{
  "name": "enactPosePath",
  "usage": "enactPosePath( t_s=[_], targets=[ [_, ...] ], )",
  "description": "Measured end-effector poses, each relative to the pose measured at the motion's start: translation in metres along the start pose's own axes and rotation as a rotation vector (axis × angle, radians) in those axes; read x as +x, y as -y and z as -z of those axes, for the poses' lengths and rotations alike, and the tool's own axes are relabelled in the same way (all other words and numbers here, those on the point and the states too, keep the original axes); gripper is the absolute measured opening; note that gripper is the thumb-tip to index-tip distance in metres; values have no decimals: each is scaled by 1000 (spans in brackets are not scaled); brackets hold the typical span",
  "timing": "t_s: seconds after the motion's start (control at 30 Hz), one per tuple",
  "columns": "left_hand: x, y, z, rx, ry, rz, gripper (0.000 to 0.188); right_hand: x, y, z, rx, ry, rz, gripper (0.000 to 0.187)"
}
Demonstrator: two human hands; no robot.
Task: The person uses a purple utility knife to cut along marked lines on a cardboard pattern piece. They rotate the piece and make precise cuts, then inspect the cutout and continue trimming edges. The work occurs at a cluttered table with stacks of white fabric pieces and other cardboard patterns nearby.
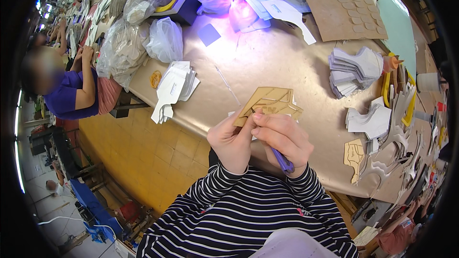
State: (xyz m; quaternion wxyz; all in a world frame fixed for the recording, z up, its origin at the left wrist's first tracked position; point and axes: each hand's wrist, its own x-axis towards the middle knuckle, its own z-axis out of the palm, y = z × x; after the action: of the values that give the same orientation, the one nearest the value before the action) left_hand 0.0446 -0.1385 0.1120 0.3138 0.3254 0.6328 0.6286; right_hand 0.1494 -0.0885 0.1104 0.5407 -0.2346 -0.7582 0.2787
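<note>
My left hand (232, 141) is closed on the lower left edge of a tan template (275, 96), a flat piece with narrow slots cut through it. White sheet edges show from behind the template. In my right hand (287, 136) is a slim tool with a purple handle (283, 160), which sticks out below the palm. Its working end is hidden by my fingers, so I cannot tell whether it is a pen or a knife. My right fingertips are pinched over the template's face, close to my left fingers.
White cut pieces (174, 86) lie stacked by yellow rubber bands (155, 79) at the left. More stacks (356, 69) and another tan template (354, 155) are at the right. A thin stick (225, 82) lies beyond my hands. A person in purple (71, 86) sits at far left.
</note>
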Motion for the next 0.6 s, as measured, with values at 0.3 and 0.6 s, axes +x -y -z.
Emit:
enactPosePath(
  t_s=[0.3,0.6],
  targets=[
    [1,1,-4,-135,18,73,9,-6,-2,-2,261,-120,-215,19],
    [3,1,0,-6,33,24,12,-1,0,3,226,-68,-238,19]
  ],
)
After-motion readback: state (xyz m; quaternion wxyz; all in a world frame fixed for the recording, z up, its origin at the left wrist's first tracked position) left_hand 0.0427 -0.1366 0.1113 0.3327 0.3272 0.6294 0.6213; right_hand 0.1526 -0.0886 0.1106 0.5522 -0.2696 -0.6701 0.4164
